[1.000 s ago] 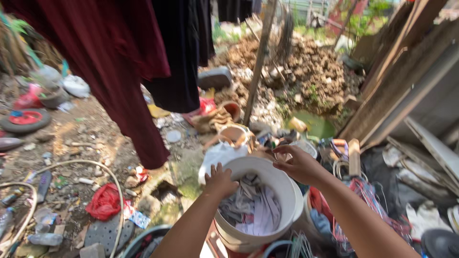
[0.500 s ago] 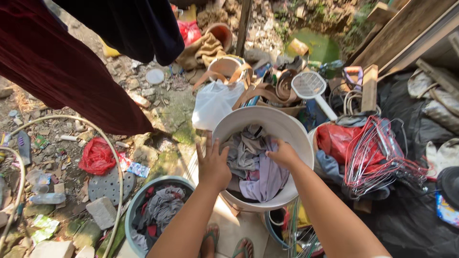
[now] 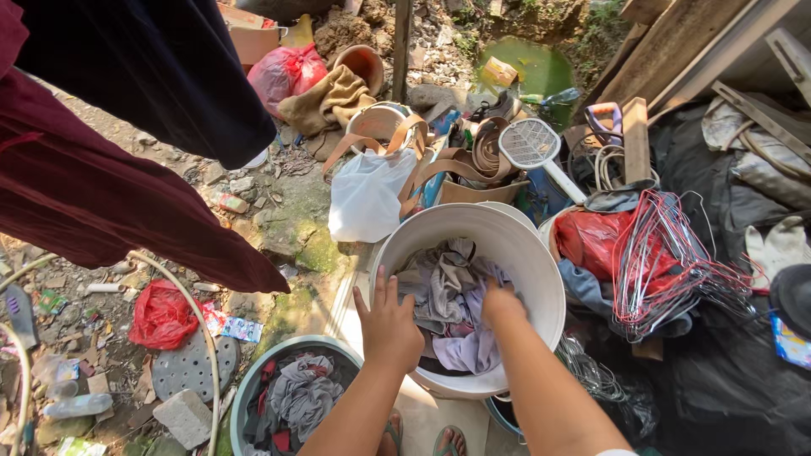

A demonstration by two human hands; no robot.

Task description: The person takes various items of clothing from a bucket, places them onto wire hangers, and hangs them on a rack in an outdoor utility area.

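**A:** Your left hand (image 3: pixel 389 325) rests with fingers spread on the near rim of the white bucket (image 3: pixel 541 270), at centre frame, probably to steady it. Your right hand (image 3: pixel 504 306) is sunk into the damp clothes (image 3: pixel 448 295) inside; I can't tell whether that grip is closed on cloth or loose.

**B:** What room do you have around it?

**A:** Little. The teal basin (image 3: pixel 253 388) of laundry sits just beside at lower left, the bundle of wire hangers (image 3: pixel 667 253) crowds the right, and a white plastic bag (image 3: pixel 367 194) lies above. The maroon garment (image 3: pixel 101 203) hangs at upper left. Open space is straight up.
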